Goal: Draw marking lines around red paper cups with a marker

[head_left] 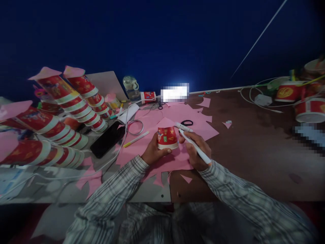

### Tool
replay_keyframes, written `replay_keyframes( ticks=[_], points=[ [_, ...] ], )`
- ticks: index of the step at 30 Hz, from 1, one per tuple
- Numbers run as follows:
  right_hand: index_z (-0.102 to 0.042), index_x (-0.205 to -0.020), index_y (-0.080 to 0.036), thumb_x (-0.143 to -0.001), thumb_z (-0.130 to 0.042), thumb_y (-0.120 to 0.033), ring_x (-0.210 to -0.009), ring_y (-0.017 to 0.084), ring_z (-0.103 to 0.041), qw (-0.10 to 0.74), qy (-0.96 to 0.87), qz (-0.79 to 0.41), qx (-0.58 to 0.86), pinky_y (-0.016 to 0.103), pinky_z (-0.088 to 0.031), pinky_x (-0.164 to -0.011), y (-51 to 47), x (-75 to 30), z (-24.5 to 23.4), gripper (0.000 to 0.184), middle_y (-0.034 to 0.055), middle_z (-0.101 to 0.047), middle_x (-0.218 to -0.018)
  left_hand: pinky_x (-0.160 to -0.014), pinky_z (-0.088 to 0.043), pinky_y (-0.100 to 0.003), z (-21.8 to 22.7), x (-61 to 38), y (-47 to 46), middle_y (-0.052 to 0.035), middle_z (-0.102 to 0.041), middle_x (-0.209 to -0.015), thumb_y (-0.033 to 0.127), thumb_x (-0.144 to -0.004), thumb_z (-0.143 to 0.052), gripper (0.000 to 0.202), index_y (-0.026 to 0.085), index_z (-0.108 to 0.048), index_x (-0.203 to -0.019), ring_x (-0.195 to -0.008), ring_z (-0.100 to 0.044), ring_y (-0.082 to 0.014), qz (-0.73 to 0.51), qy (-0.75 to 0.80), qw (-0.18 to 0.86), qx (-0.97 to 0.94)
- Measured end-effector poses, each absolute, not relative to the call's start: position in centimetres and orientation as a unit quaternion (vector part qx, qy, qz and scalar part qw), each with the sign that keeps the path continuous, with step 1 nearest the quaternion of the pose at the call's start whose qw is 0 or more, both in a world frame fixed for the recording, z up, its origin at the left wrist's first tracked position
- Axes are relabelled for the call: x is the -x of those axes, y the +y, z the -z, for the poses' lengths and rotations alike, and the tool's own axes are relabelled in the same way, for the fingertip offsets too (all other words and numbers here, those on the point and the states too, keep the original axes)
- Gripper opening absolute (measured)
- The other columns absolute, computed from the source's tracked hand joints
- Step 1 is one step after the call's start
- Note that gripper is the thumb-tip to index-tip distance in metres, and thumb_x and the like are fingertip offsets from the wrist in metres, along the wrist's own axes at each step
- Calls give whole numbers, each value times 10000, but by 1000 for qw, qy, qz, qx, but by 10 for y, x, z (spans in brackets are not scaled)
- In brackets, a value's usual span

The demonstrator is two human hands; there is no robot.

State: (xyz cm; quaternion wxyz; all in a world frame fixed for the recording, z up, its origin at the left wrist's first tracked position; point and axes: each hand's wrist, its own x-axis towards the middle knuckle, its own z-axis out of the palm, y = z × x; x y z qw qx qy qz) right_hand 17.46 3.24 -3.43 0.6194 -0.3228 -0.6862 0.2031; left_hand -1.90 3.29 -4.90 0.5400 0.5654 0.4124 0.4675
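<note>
My left hand [153, 150] is closed round a red paper cup [167, 138], which stands rim down over the pink paper [182, 164]. A pink paper piece [166, 122] shows at the cup's top. In my right hand [199, 149] is a white marker [195, 145], its tip end close to the cup's right side; whether it touches, I cannot tell. A second white marker or cap-like piece [184, 127] lies just beyond that hand. Behind it are the black handle loops of scissors [186, 122]. Left of the cup lie a yellow-and-white marker [135, 139] and a roll of tape [135, 127].
Several stacked red cup towers [76, 105] with pink tops lean at left. A black phone [108, 140], white cable [106, 164] and clear bottle [131, 88] are nearby. More red cups [289, 91] stand far right. Pink scraps [186, 178] lie about the table [254, 152].
</note>
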Motion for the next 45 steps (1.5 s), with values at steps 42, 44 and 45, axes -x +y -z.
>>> replay_keyframes(
  ticks=[42,44,45],
  points=[
    [-687,-1123,-215,-915,-608,-289,-968,262,-744,573,-744,-139,316,470,-593,-938,36,-170,43,234,117,-766,-1012,-1078,-469,-515,55,17,36,-174,-595,-1367,440,-683,-878,870,185,-416,-1375,-1244,-598,-334,-474,393,560,-554],
    [-687,-1126,-214,-916,-601,-285,-963,258,-743,568,-747,-144,314,468,-589,-942,36,-171,43,237,114,-768,-1011,-1075,-472,-508,54,17,36,-170,-600,-1365,435,-690,-874,859,189,-415,-1373,-1245,-598,-330,-477,387,557,-560],
    [-685,-1130,-215,-917,-597,-283,-957,255,-743,566,-748,-148,313,465,-589,-942,36,-171,43,240,112,-768,-1014,-1072,-474,-505,54,17,36,-168,-604,-1360,427,-694,-871,849,189,-415,-1370,-1242,-600,-328,-479,382,554,-563]
  ],
)
